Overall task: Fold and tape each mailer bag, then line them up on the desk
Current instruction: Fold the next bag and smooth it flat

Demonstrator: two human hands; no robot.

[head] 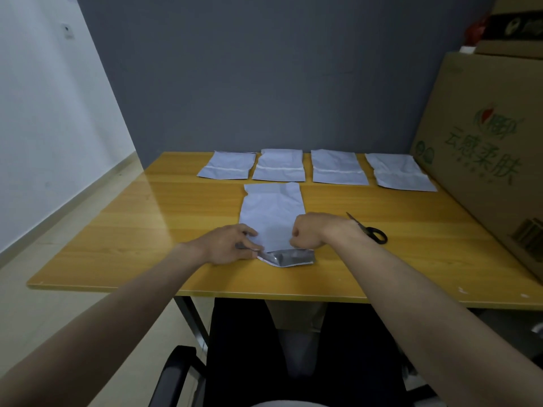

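Mailer bag (271, 212), white, lies flat near the front middle of the tabletop (147, 218), long axis running away from me. Its near end is turned up, exposing the grey inner lining as a crumpled strip along the front edge. My left hand (232, 245) rests on the bag's near left corner, thumb and fingers pinching the turned-up edge. My right hand (308, 235) is on the near right part of the bag, fingers curled under into a fist; I cannot tell whether they grip the edge or merely press on it.

Four folded mailer bags (279, 167) lie in a row along the far edge of the tabletop, side by side and slightly apart, each crossed by a pale horizontal band. The rightmost one is skewed relative to the others.

Black-handled scissors (370, 230) lie on the tabletop just beyond my right wrist, blades pointing away to the left. Large cardboard box (482, 160) with green printing stands at the right edge of the tabletop.
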